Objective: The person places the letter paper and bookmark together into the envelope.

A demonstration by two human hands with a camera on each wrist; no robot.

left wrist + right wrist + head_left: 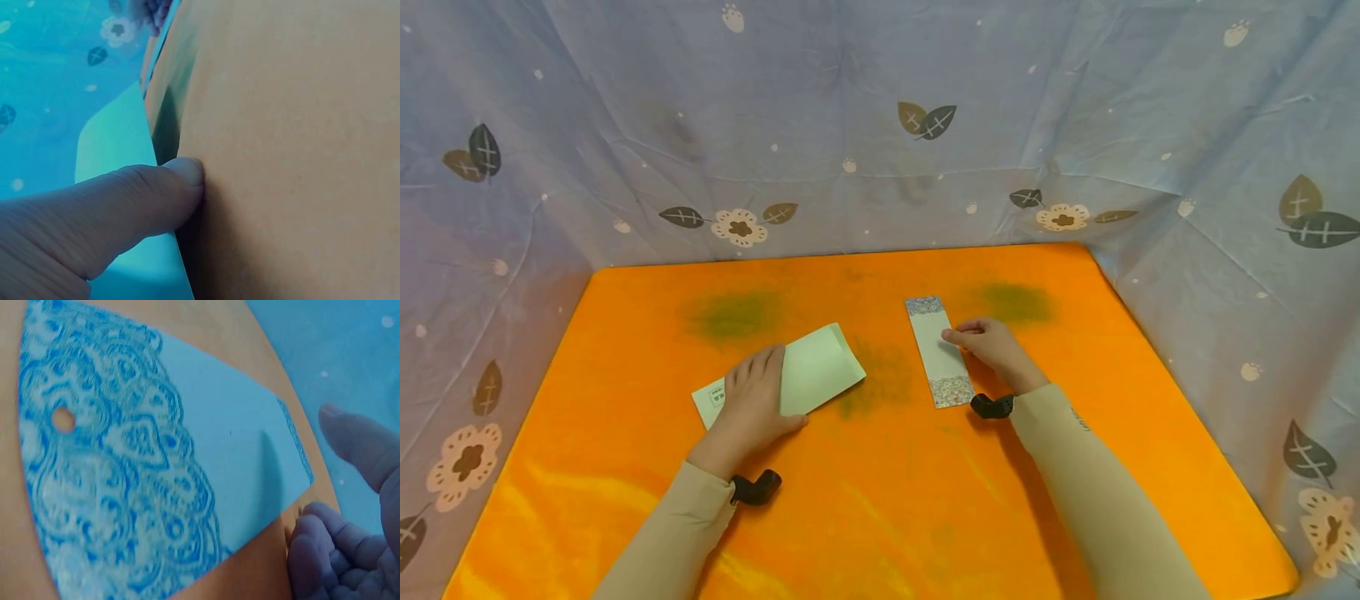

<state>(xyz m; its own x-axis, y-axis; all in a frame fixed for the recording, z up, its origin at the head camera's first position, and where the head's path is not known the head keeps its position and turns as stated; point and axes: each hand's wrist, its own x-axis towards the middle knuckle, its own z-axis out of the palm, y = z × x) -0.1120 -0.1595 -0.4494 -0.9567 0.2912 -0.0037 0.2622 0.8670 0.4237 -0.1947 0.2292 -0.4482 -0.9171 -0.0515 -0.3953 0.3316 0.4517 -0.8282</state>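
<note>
My left hand [752,400] holds the paper [820,371]. The card [934,337], at its three o'clock, looks light and stiff; my right hand [996,348], thumb apart from fingers, should pinch its long sides.

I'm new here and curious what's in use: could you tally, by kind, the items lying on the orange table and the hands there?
Pale green paper: 1
Bookmark with patterned ends: 1
Hands: 2 (left hand, right hand)
Total: 4
</note>
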